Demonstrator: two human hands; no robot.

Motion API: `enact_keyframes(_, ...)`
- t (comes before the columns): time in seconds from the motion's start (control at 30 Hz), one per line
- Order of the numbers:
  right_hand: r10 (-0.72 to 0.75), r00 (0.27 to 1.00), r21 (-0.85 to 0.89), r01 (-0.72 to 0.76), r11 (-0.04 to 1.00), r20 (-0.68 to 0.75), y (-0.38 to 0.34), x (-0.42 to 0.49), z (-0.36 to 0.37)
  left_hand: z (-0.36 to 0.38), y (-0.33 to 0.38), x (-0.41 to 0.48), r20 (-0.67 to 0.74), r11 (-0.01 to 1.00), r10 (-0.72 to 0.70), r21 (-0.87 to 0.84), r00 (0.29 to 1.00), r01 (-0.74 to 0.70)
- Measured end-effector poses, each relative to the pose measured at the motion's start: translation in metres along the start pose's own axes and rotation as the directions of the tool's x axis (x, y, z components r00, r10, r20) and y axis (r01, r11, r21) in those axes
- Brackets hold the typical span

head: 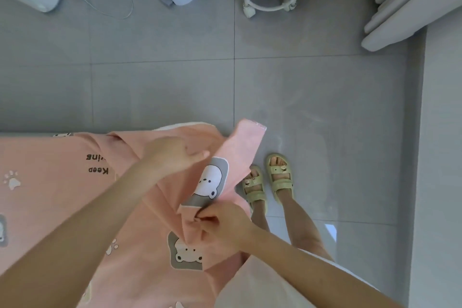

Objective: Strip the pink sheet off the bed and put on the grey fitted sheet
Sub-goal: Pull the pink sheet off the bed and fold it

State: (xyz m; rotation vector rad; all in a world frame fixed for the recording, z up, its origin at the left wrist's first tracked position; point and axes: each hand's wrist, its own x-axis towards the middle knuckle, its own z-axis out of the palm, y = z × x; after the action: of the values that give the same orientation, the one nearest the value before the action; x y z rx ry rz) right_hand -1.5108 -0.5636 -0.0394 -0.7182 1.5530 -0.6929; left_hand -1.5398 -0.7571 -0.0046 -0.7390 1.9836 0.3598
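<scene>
Seen from above, a bear-printed pink sheet lies over the bed corner. The left hand pinches its lifted flap. The right hand grips bunched fabric just below.

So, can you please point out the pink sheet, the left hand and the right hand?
pink sheet (55,197): head view, on the flat spread part at the left.
left hand (175,154): head view, on the back of the hand.
right hand (222,222): head view, on the back of the hand.
</scene>
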Motion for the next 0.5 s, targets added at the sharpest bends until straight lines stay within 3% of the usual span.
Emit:
enact_keyframes(0.07, 0.040, 0.999, 0.150, -0.044, 0.988, 0.030, 0.014, -0.004, -0.002, 0.037, 0.014, 0.014, 0.037, 1.000, -0.025, -0.005, 0.999, 0.025)
enact_keyframes(0.13, 0.179, 0.976, 0.249, -0.145, 0.958, -0.120, 0.024, -0.006, -0.015, 0.065, 0.024, 0.022, -0.058, 0.998, -0.049, -0.028, 0.997, 0.047)
enact_keyframes(0.2, 0.406, 0.856, 0.311, -0.310, 0.898, -0.319, 0.041, 0.005, -0.035, 0.080, 0.033, 0.023, -0.188, 0.994, -0.068, -0.092, 0.980, 0.052)
enact_keyframes(0.23, 0.509, 0.794, 0.372, -0.386, 0.844, -0.331, 0.050, 0.014, -0.045, 0.084, 0.035, 0.023, -0.225, 0.991, -0.061, -0.131, 0.972, 0.032)
enact_keyframes(0.3, 0.666, 0.722, 0.581, -0.465, 0.667, -0.186, 0.060, 0.034, -0.063, 0.085, 0.037, 0.020, -0.259, 0.976, -0.030, -0.218, 0.966, -0.028)
enact_keyframes(0.37, 0.723, 0.690, 0.746, -0.498, 0.443, 0.032, 0.065, 0.051, -0.074, 0.080, 0.036, 0.015, -0.292, 0.911, -0.031, -0.402, 0.956, -0.093)
enact_keyframes(0.4, 0.714, 0.695, 0.763, -0.508, 0.399, 0.089, 0.065, 0.057, -0.077, 0.074, 0.035, 0.013, -0.302, 0.845, -0.051, -0.521, 0.952, -0.120)
enact_keyframes(0.5, 0.667, 0.739, 0.747, -0.495, 0.444, 0.094, 0.053, 0.070, -0.083, 0.044, 0.033, 0.007, -0.347, 0.668, -0.090, -0.716, 0.934, -0.202)
